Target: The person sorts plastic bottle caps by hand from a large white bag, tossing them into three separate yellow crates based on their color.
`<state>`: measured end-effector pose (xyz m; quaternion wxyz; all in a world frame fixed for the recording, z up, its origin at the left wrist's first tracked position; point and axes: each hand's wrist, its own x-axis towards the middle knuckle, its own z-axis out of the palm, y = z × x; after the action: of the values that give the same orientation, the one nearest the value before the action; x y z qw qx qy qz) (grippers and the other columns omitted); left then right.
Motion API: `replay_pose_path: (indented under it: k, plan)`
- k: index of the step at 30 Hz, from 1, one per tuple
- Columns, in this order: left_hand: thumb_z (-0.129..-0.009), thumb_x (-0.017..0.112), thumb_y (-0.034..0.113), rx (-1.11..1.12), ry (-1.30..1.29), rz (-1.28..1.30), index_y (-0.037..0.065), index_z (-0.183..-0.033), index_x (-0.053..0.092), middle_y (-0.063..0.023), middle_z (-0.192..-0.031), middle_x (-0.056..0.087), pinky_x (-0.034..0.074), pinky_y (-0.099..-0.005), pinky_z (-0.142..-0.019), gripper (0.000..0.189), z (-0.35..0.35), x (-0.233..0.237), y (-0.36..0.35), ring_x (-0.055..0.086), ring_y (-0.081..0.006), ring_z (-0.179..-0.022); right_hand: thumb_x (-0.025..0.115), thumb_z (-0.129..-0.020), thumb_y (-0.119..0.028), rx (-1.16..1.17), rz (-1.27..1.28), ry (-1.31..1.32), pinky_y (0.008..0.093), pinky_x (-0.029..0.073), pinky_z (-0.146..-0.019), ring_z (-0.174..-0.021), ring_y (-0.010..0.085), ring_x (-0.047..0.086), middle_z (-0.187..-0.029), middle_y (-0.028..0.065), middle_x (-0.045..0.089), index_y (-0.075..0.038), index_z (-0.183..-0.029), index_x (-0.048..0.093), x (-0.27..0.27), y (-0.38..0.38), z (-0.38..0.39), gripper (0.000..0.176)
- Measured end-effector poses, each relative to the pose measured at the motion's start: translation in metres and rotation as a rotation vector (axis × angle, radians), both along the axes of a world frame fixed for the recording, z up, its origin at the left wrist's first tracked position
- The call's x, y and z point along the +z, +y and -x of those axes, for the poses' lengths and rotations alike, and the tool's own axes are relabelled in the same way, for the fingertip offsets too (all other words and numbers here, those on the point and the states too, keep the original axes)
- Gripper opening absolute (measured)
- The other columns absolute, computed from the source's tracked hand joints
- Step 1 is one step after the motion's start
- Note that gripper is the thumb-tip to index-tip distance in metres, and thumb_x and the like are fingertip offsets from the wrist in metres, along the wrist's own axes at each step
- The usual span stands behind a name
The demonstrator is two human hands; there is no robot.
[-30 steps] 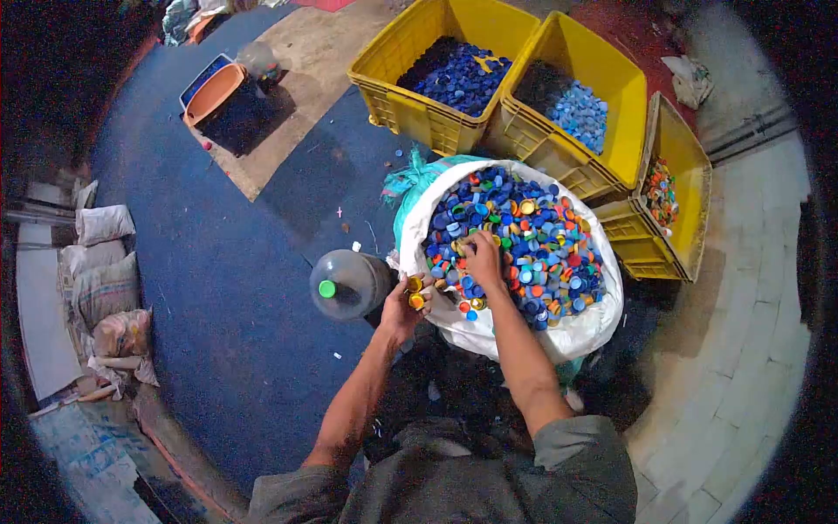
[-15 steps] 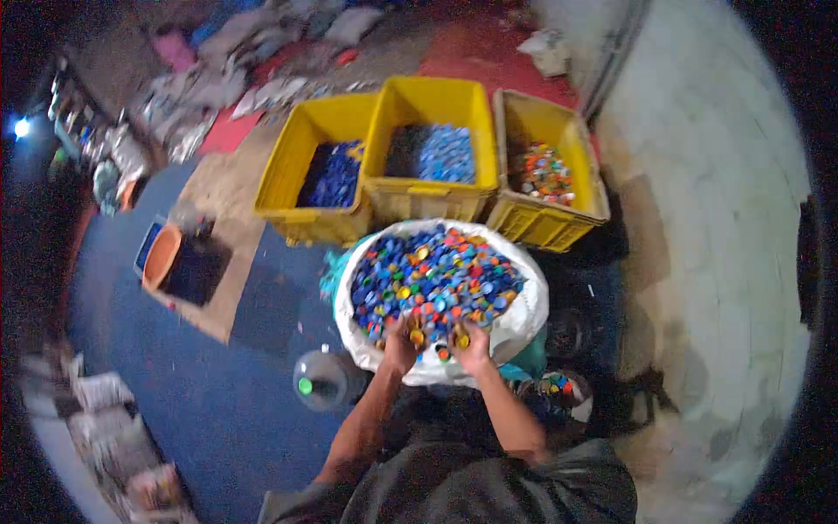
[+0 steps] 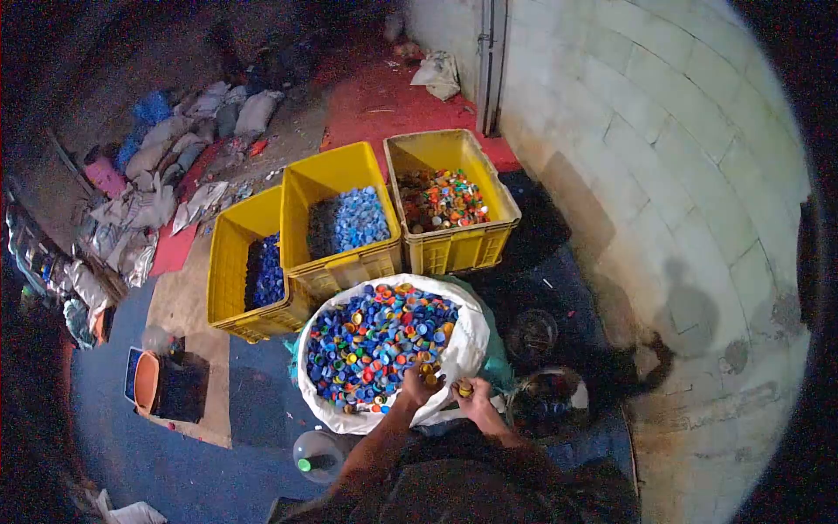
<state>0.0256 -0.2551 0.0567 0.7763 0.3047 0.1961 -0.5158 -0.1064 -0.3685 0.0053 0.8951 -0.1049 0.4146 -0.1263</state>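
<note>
A white sack [image 3: 474, 336] with its rim rolled down is heaped with bottle caps [image 3: 371, 336], mostly blue, mixed with orange, red, green and yellow ones. My left hand [image 3: 417, 389] is over the sack's near right part, its fingers curled around yellowish bottle caps. Just right of it, at the sack's rim, my right hand [image 3: 477, 405] is closed on a dull yellow bottle cap. The two hands are close together but apart.
Behind the sack stand three yellow crates: one with dark blue caps [image 3: 229, 262], one with light blue [image 3: 301, 179], one with mixed orange-red [image 3: 509, 208]. A clear jug [image 3: 325, 456], an orange tub [image 3: 147, 381] and a block wall [image 3: 663, 131] flank it.
My view has turned to the right, so the crates and sack sit further left and lower. Both hands have shifted from the sack's near middle toward its right side.
</note>
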Motion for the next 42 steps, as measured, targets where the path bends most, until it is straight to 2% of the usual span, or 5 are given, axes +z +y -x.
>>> replay_pose_path:
  k: [7,14,23,33,42]
  plan:
    - [-0.082,0.05,0.043,0.114,-0.23,0.46,0.007,-0.097,0.053,-0.0078,-0.083,0.059,0.046,-0.0379,-0.072,0.039,-0.142,0.125,-0.127,0.054,-0.0239,-0.076,0.049,-0.081,-0.019,-0.108,0.798,-0.233,0.035,0.051,-0.067,-0.069,0.0218,0.057,-0.074,0.0081,0.058,-0.005,-0.071,0.054,0.137,-0.125,-0.159,0.018]
    - [-0.083,0.048,0.047,0.196,-0.424,0.078,-0.002,-0.117,0.044,-0.0136,-0.1,0.057,0.041,-0.0408,-0.082,0.06,-0.195,0.238,-0.1,0.053,-0.0264,-0.091,0.041,-0.077,-0.003,-0.152,0.264,-0.476,0.0455,0.044,-0.095,-0.103,0.0356,0.052,-0.105,0.0259,0.053,0.015,-0.094,0.048,0.228,-0.184,-0.213,0.025]
    - [-0.091,0.044,0.031,0.488,-0.239,-0.003,0.016,-0.067,0.04,0.0028,-0.06,0.037,0.03,-0.024,-0.052,0.029,-0.117,0.07,0.104,0.034,-0.0118,-0.052,0.059,-0.076,-0.004,0.257,0.621,0.16,0.0319,0.048,-0.081,-0.086,0.0192,0.057,-0.095,0.0074,0.057,-0.004,-0.1,0.055,0.084,-0.06,-0.121,0.024]
    - [-0.086,0.049,0.023,0.569,-0.052,0.064,0.012,-0.086,0.053,0.0035,-0.065,0.048,0.043,-0.027,-0.058,0.011,0.062,-0.115,0.24,0.049,-0.0115,-0.059,0.067,-0.072,-0.008,1.019,1.731,-0.008,0.0323,0.046,-0.062,-0.064,0.0194,0.058,-0.072,0.0074,0.06,-0.004,-0.098,0.058,-0.013,0.054,-0.089,0.028]
    - [-0.086,0.052,0.025,0.586,0.123,-0.423,0.017,-0.066,0.045,0.0069,-0.06,0.042,0.033,-0.025,-0.054,0.023,0.128,-0.087,0.253,0.042,-0.0074,-0.056,0.057,-0.076,-0.008,1.175,2.323,-0.355,0.0436,0.04,-0.08,-0.095,0.0333,0.05,-0.099,0.0145,0.056,-0.005,-0.113,0.052,0.006,0.127,-0.149,0.037]
